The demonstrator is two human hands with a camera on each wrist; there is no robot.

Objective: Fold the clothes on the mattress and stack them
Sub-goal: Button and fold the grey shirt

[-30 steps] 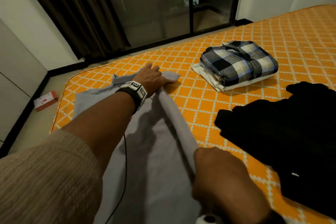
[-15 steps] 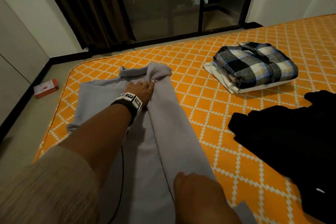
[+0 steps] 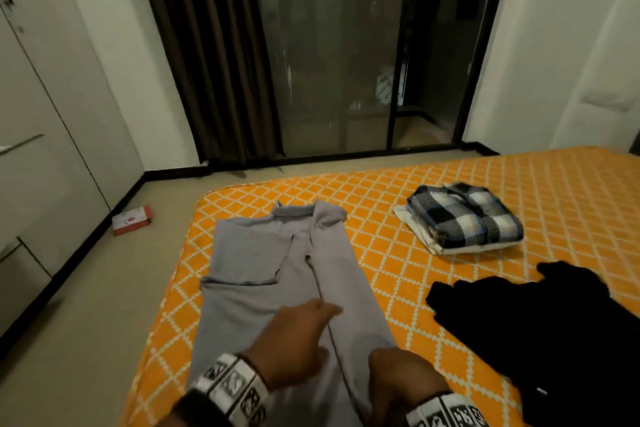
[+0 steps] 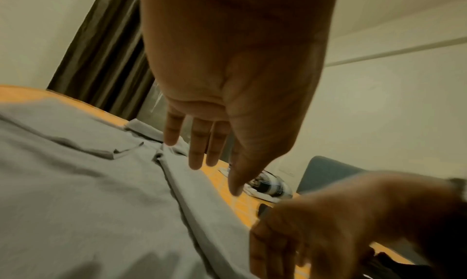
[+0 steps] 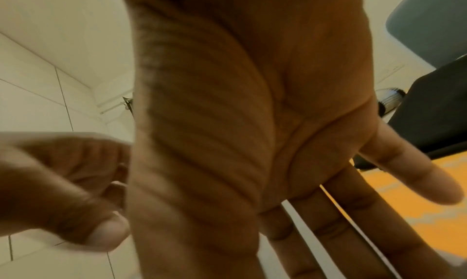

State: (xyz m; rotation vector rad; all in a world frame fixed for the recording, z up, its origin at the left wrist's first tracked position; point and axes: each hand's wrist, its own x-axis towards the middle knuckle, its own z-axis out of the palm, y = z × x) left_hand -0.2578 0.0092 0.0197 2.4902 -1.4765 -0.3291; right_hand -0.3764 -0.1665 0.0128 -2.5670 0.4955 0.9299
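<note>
Lying flat on orange mattress (image 3: 398, 191): grey shirt (image 3: 277, 274), beside folded stack (image 3: 464, 218).

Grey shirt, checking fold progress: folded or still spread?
Partly folded: the grey shirt has its right side turned in over the middle, left sleeve still spread.

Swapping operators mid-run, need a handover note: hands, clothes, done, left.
Left hand: open, fingers straight, over the grey shirt, holding nothing.
Right hand: open, low over the shirt's near part, holding nothing.
Grey shirt lies on the orange mattress, collar far, right side folded in to the middle; left side and sleeve not yet folded.
Done: plaid shirt folded on a folded white garment, far right.
Left: finish the grey shirt, fold the black garment on the right, stack all.
</note>
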